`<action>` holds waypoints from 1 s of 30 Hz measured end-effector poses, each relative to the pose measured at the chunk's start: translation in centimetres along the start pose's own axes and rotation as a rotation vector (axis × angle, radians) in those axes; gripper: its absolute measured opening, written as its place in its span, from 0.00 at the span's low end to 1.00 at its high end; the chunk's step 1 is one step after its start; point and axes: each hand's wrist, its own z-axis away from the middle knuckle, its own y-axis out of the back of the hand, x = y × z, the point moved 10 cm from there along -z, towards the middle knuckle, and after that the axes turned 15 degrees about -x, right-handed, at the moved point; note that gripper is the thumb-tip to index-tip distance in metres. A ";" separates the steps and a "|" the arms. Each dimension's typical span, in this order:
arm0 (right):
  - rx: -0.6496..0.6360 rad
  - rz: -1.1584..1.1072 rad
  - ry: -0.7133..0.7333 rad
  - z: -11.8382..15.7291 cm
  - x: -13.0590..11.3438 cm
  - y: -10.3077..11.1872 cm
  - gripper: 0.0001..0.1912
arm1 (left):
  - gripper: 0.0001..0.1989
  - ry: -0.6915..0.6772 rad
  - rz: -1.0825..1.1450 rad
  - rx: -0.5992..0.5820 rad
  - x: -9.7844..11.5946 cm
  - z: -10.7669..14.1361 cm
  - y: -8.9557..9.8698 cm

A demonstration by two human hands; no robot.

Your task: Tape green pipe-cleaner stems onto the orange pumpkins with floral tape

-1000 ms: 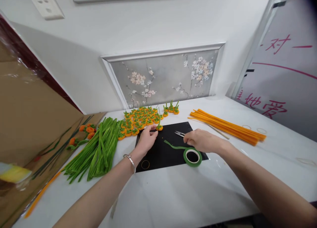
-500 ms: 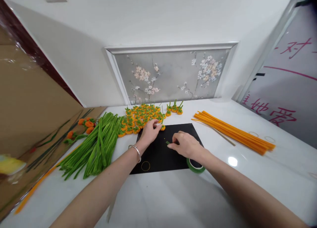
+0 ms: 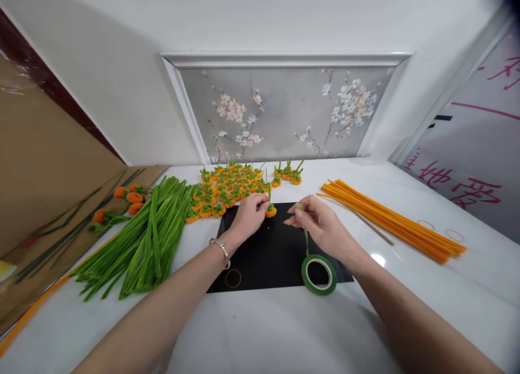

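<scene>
My left hand [image 3: 249, 217], with a silver bracelet at its wrist, is closed in a pinch at the stem of a small orange pipe-cleaner pumpkin [image 3: 271, 211] with an upright green stalk. The exact contact is partly hidden by the thumb. My right hand [image 3: 317, 222] is pinched on the free end of green floral tape, just right of the pumpkin. From that hand a thin strip runs down to the tape roll [image 3: 303, 273], which lies on the right part of a black mat [image 3: 264, 260]. Behind my left hand, several similar orange pumpkins [image 3: 227, 181] stand crowded together.
Green pipe cleaners [image 3: 150, 244] lie piled on the left, orange ones [image 3: 394, 219] on the right. A few pumpkins [image 3: 287, 173] stand apart near the wall. Orange pieces [image 3: 134, 197] rest on cardboard [image 3: 49, 124] at far left. A rubber band [image 3: 233, 278] lies on the mat.
My right hand has moved right and slightly up, away from the mat's middle, and the tape strip and roll now show below it. The view has shifted slightly; my left hand stays at the pumpkin.
</scene>
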 end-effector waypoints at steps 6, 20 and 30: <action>0.007 -0.197 -0.088 -0.3 1.6 0.0 0.12 | 0.10 0.108 0.674 -0.273 1.3 3.1 -3.3; 0.038 0.064 -0.159 0.2 1.4 -1.1 0.09 | 0.12 0.081 0.680 -0.258 1.0 4.5 -3.4; -0.011 0.292 -0.065 0.1 -0.5 -1.2 0.10 | 0.16 0.106 0.656 -0.286 -0.2 4.1 -4.0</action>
